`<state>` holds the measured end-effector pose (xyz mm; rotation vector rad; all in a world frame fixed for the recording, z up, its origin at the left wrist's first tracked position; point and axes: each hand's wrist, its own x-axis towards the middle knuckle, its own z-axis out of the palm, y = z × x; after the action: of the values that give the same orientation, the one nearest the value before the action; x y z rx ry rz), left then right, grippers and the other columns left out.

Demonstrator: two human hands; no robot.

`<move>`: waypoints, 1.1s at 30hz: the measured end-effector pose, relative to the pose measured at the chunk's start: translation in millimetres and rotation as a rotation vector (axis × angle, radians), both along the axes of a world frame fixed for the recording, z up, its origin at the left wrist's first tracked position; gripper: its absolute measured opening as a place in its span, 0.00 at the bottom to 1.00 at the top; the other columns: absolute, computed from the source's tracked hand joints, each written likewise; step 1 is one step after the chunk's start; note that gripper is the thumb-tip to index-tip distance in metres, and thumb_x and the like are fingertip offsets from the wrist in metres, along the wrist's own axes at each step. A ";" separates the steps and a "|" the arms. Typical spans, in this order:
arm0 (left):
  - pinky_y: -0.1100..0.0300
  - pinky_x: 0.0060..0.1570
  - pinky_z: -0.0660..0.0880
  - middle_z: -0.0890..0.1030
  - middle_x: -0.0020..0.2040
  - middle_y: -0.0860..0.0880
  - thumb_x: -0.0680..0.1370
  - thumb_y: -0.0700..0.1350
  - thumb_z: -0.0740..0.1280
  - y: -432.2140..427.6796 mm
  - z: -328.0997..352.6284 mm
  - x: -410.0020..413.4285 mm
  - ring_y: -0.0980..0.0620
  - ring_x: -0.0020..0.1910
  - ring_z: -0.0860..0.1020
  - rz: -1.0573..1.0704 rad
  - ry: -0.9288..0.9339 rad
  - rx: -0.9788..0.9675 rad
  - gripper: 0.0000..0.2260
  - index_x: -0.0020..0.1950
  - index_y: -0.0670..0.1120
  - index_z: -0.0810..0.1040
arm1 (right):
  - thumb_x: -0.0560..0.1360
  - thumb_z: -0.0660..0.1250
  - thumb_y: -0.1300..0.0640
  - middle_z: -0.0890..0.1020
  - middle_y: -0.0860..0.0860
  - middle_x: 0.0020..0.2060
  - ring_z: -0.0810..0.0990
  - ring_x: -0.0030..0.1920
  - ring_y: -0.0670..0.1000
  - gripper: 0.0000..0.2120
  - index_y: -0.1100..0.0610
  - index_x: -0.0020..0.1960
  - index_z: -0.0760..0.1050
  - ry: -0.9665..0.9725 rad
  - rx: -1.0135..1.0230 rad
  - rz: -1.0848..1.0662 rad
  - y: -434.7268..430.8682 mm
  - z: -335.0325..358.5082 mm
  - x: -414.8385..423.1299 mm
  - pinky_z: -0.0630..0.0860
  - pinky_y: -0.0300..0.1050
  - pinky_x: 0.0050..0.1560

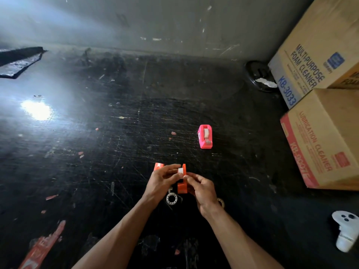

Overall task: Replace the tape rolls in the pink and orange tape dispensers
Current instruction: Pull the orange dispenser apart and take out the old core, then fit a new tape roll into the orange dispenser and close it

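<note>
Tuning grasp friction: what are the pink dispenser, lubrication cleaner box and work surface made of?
Pink dispenser: likely moulded plastic, smooth, uniform bright colour. Lubrication cleaner box: cardboard, matte brown, printed labels. Work surface: dark, hard, glossy where light glares, scratched; material unclear.

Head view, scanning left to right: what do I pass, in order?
Black strip → left hand → orange dispenser → pink dispenser → black dish → cardboard boxes. Left out because they overlap others: right hand, white controller.
</note>
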<state>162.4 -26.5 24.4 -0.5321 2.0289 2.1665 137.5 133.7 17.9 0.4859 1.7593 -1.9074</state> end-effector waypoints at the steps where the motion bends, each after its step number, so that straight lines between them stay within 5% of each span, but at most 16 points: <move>1: 0.53 0.56 0.83 0.88 0.53 0.47 0.77 0.42 0.75 -0.6 -1.2 0.4 0.50 0.54 0.86 -0.007 -0.004 0.009 0.14 0.62 0.48 0.84 | 0.77 0.74 0.59 0.90 0.56 0.47 0.89 0.51 0.57 0.08 0.58 0.56 0.85 0.000 -0.007 0.005 0.4 0.5 0.7 0.82 0.57 0.63; 5: 0.46 0.56 0.83 0.88 0.53 0.46 0.76 0.43 0.76 -3.3 -5.8 0.7 0.49 0.52 0.87 0.002 -0.013 -0.026 0.13 0.61 0.50 0.84 | 0.77 0.75 0.58 0.90 0.57 0.48 0.89 0.52 0.57 0.09 0.58 0.56 0.85 -0.009 -0.004 -0.011 3.6 1.0 0.9 0.82 0.58 0.63; 11: 0.56 0.55 0.82 0.87 0.48 0.53 0.74 0.48 0.77 -10.7 -21.4 -1.4 0.59 0.47 0.85 0.036 -0.056 -0.380 0.14 0.59 0.53 0.85 | 0.76 0.76 0.59 0.90 0.56 0.47 0.89 0.50 0.56 0.08 0.58 0.55 0.86 -0.028 0.055 -0.080 9.3 -1.7 -3.2 0.84 0.54 0.59; 15: 0.55 0.54 0.80 0.83 0.58 0.54 0.75 0.50 0.75 -12.2 -31.7 -0.6 0.53 0.52 0.83 -0.140 -0.044 -0.772 0.17 0.65 0.55 0.81 | 0.76 0.75 0.60 0.90 0.54 0.45 0.89 0.49 0.53 0.07 0.57 0.54 0.86 -0.040 0.086 -0.128 15.3 -0.7 -7.7 0.83 0.44 0.49; 18: 0.55 0.54 0.78 0.80 0.63 0.53 0.76 0.51 0.73 -13.3 -37.0 -0.8 0.50 0.59 0.81 -0.268 -0.020 -0.913 0.20 0.68 0.55 0.78 | 0.76 0.76 0.59 0.90 0.52 0.44 0.89 0.50 0.53 0.06 0.55 0.52 0.87 -0.054 0.111 -0.132 18.6 -3.6 -8.8 0.84 0.47 0.53; 21: 0.52 0.55 0.78 0.79 0.63 0.52 0.77 0.51 0.73 -12.7 -40.2 -1.7 0.49 0.62 0.79 -0.300 -0.016 -0.954 0.21 0.69 0.54 0.77 | 0.76 0.76 0.58 0.90 0.52 0.45 0.89 0.50 0.54 0.06 0.54 0.52 0.87 -0.063 0.124 -0.127 21.1 -5.0 -8.6 0.84 0.54 0.59; 33: 0.56 0.59 0.75 0.76 0.70 0.52 0.75 0.53 0.74 -10.4 -29.4 19.4 0.49 0.66 0.78 -0.180 -0.023 -0.876 0.26 0.72 0.53 0.75 | 0.76 0.76 0.57 0.90 0.51 0.45 0.89 0.51 0.53 0.05 0.53 0.51 0.87 -0.044 0.131 -0.110 19.5 -2.7 1.2 0.83 0.55 0.61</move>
<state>181.8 -36.9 -5.0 -0.4106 2.8097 1.0792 138.6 153.2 15.2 0.6794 1.8719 -1.8465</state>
